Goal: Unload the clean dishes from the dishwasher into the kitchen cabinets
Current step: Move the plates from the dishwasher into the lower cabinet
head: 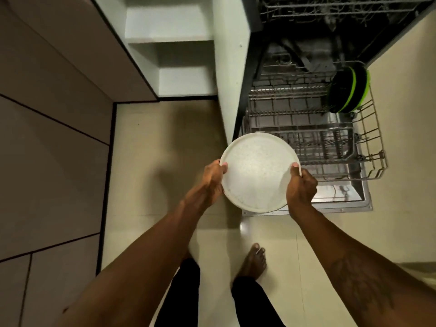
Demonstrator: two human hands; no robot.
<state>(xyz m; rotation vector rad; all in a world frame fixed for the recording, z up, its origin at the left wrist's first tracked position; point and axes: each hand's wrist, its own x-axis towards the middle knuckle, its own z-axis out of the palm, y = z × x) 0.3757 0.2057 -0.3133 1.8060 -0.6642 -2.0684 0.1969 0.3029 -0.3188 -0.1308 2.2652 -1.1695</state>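
Observation:
A round white plate is held flat in front of me over the floor, just left of the open dishwasher. My left hand grips its left rim and my right hand grips its right rim, thumbs on top. The pulled-out lower rack of the dishwasher holds two black plates with green rims standing upright at its far right. The upper rack shows at the top of the view.
The dishwasher door lies open flat on the floor under the rack. An open white cabinet with shelves stands to the left of the dishwasher. Beige cabinet fronts line the left side. My bare foot stands on the tiled floor.

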